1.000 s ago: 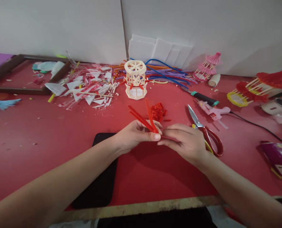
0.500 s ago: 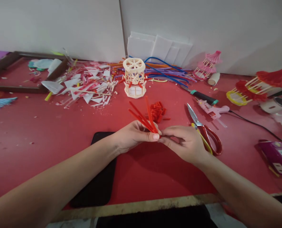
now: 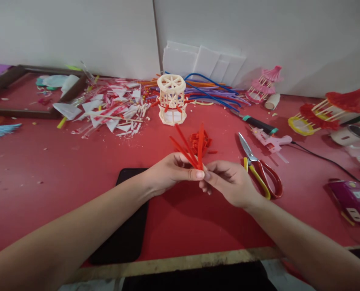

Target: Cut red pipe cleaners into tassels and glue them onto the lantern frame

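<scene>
Between the thumb and fingers of my left hand (image 3: 180, 169), several red pipe cleaners (image 3: 200, 145) are pinched, their upper ends fanning out. My right hand (image 3: 228, 182) meets it from the right, thumb and fingertips closed at the lower ends of the same stems; the exact pinch is partly hidden. Just behind the hands lies a pile of short cut red pieces (image 3: 195, 141). Scissors (image 3: 255, 161) with red and yellow handles rest open-bladed or nearly so to the right; I cannot tell which. Farther back stands a cream lattice model (image 3: 172, 99) with red bits round its middle.
A black phone-like slab (image 3: 128, 238) lies under my left forearm. Paper and stick scraps (image 3: 116, 105) cover the back left, beside a brown frame (image 3: 25, 113). Coloured pipe cleaners (image 3: 219, 91), a pink glue gun (image 3: 271, 139) with cord, and a purple power strip (image 3: 351, 202) lie right.
The pipe cleaners have swung slightly to the right and stand more upright. My right hand has moved a little left, its fingers now curled against the stems' lower ends.
</scene>
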### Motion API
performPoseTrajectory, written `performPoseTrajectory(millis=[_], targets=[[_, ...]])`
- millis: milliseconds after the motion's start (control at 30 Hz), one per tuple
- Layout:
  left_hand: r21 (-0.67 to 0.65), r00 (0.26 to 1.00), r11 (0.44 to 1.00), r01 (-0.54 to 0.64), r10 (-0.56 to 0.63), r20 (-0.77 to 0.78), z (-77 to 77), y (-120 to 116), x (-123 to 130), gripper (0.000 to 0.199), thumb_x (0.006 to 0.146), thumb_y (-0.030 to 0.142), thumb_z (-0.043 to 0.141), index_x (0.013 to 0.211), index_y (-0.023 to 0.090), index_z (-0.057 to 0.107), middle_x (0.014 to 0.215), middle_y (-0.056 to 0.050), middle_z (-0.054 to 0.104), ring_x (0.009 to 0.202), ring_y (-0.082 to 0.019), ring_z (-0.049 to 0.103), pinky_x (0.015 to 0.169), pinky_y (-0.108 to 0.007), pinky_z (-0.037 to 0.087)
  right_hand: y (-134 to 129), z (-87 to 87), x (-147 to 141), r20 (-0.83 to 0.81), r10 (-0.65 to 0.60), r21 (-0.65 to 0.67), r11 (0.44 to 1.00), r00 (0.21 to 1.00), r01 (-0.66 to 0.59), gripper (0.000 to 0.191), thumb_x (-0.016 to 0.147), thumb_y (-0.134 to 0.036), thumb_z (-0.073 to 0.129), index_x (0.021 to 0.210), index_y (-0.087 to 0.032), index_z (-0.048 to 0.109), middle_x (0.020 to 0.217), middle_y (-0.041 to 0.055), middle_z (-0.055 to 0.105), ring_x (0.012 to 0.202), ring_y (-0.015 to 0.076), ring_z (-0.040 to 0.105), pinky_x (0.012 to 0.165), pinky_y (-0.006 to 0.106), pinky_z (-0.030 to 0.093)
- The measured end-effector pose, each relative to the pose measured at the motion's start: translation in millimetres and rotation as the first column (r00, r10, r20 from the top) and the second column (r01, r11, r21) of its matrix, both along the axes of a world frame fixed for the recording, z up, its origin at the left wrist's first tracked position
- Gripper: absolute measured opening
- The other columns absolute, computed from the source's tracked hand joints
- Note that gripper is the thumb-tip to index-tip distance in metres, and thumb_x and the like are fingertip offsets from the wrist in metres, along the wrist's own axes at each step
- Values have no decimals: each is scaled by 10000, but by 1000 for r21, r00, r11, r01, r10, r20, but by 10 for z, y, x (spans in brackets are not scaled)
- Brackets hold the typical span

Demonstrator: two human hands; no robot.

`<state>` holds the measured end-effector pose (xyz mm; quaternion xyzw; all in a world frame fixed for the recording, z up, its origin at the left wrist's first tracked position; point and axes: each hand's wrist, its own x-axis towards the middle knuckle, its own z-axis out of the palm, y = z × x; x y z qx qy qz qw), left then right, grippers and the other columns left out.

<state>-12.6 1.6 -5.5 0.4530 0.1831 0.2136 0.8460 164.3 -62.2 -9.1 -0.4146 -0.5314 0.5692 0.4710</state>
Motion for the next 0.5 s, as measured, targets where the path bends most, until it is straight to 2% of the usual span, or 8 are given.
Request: performPoseTrajectory(millis=[100, 200, 300, 400, 500], targets=[[-30, 981, 980, -196, 196, -16, -26, -30, 48, 186, 706, 245, 852, 845, 162, 759, 686, -1, 720, 645, -134, 671, 722, -295, 546, -5, -19, -30, 82, -129, 80, 989, 988, 123, 189, 884, -343, 670, 787, -181, 669, 665, 2, 704, 564, 96, 653, 525, 204, 552], [-29, 937, 939, -344, 340, -84, -34, -59, 79, 211, 648, 234, 887, 800, 165, 758, 707, 6, 733, 652, -119, 668, 735, -277, 541, -8, -10, -37, 261, -250, 196, 960, 932, 202, 135, 890, -293, 640, 809, -189, 670, 670, -3, 695, 582, 102, 645, 542, 210, 536], [87, 899, 910, -406, 415, -140, -3, -85, 89, 183, 638, 254, 889, 731, 158, 763, 759, -19, 750, 721, -136, 679, 789, -284, 542, -11, 3, -34, 400, -327, 282, 933, 857, 224, 124, 874, -265, 632, 775, -191, 646, 631, -16, 657, 529, 90, 583, 497, 201, 477], [218, 857, 862, -457, 493, -151, 21, -108, 96, 167, 639, 245, 885, 742, 164, 782, 807, -31, 758, 775, -151, 683, 821, -284, 542, -7, 2, -31, 431, -347, 294, 927, 833, 234, 126, 858, -255, 628, 748, -194, 626, 587, -31, 613, 486, 82, 531, 459, 197, 434], [173, 847, 850, -497, 519, -117, 4, -119, 109, 157, 647, 227, 880, 772, 186, 794, 804, -23, 770, 755, -143, 686, 791, -271, 552, 5, -3, -28, 418, -323, 277, 935, 849, 220, 118, 856, -254, 624, 755, -193, 628, 604, -26, 620, 497, 84, 537, 462, 199, 433]])
